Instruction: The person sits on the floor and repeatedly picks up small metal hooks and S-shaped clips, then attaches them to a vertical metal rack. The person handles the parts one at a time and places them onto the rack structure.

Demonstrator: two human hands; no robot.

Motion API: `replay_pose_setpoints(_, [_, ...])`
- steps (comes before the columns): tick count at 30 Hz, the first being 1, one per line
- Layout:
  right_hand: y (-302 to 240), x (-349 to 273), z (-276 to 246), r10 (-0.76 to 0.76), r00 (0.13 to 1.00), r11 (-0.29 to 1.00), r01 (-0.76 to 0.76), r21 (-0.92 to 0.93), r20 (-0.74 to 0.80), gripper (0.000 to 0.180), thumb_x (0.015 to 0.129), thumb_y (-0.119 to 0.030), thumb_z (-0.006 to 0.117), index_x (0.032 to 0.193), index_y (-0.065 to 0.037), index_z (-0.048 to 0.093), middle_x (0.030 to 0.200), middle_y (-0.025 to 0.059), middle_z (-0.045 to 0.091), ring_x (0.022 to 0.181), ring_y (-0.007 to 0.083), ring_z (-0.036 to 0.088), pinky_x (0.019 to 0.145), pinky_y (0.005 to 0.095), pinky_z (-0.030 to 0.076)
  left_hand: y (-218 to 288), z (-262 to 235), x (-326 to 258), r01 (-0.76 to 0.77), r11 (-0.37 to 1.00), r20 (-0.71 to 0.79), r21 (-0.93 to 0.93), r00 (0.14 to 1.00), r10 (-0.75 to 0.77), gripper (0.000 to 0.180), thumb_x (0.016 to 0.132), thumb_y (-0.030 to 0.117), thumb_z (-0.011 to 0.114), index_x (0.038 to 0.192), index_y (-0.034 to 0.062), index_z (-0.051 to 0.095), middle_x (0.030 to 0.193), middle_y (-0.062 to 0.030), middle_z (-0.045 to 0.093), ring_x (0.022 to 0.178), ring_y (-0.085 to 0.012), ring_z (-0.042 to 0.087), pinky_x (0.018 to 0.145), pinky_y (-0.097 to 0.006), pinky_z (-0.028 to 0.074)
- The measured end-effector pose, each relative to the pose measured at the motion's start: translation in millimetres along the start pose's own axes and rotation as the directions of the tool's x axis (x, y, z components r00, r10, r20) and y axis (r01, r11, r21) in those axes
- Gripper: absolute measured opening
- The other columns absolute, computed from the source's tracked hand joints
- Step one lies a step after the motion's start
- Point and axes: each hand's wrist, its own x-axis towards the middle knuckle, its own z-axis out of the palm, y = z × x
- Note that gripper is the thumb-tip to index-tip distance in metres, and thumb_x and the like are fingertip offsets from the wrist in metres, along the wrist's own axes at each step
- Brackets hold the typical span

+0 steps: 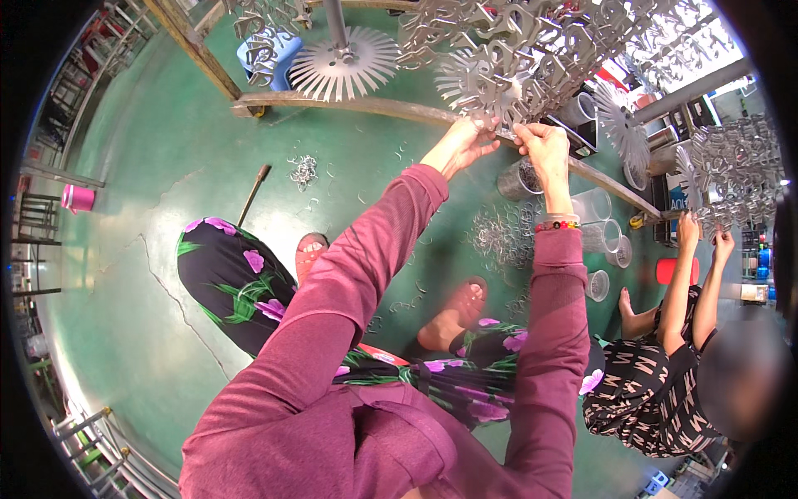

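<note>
Silver curved metal pieces hang in a dense cluster from a rack in front of me. My left hand reaches to the bottom of the cluster, thumb and forefinger closed on a hanging metal piece, the other fingers loosely apart. Just to its right, my right hand pinches at the cluster's lower edge; the small part between its fingertips is mostly hidden. Below the hands, a clear plastic tub holds small metal bits. Loose thin metal pieces lie heaped on the green floor by my foot.
A wooden frame bar crosses behind my hands. Slotted metal discs stand beyond it. More clear tubs sit at the right. A co-worker handles similar hanging pieces there. A stick and a small metal pile lie leftward.
</note>
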Motion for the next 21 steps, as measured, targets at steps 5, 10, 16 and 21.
replay_pose_setpoints(5, [-2.9,1.5,18.8,-0.057,0.994,0.998,0.055,-0.017,-0.094,0.024,0.08,-0.025,0.068,0.074,-0.002,0.071,0.055,0.0015,0.06,0.047,0.0042,0.051,0.044,0.0218,0.037,4.0,-5.9,0.4,0.028,0.997,0.033,-0.07,0.999,-0.025,0.008,0.084,0.009,0.063,0.091,0.0077,0.061,0.088,-0.0015,0.059,0.078,-0.0156,0.054,0.073,-0.037,0.051])
replay_pose_setpoints(10, [-3.6,-4.4,30.0,-0.105,0.983,0.994,0.099,-0.046,-0.153,0.027,0.08,-0.024,0.064,0.081,0.003,0.069,0.068,0.0159,0.067,0.061,0.0232,0.066,0.06,0.0348,0.048,5.5,-6.0,-0.5,0.029,1.0,-0.066,0.008,0.997,-0.028,0.019,0.085,0.001,0.051,0.1,0.0078,0.059,0.091,-0.0015,0.06,0.082,-0.015,0.055,0.079,-0.037,0.048])
replay_pose_setpoints(16, [2.2,-15.0,38.6,-0.267,0.916,0.948,0.194,-0.251,-0.3,0.022,0.083,-0.023,0.063,0.079,0.0,0.064,0.079,0.0174,0.062,0.073,0.0369,0.062,0.065,0.0439,0.046,2.1,-11.3,-8.1,-0.009,0.996,-0.052,0.086,0.999,0.014,0.025,0.083,-0.002,0.052,0.104,0.0098,0.058,0.101,-0.0015,0.062,0.091,-0.014,0.057,0.08,-0.035,0.044])
replay_pose_setpoints(21, [2.0,-16.4,39.1,-0.455,0.86,0.813,0.295,-0.502,-0.232,0.015,0.083,-0.016,0.061,0.08,-0.002,0.06,0.084,0.0144,0.058,0.079,0.0338,0.06,0.063,0.0443,0.049,2.1,-21.5,-9.9,-0.02,0.994,-0.007,0.111,1.0,0.021,0.038,0.078,0.001,0.062,0.115,0.0085,0.054,0.112,-0.0034,0.061,0.101,-0.017,0.057,0.087,-0.036,0.042])
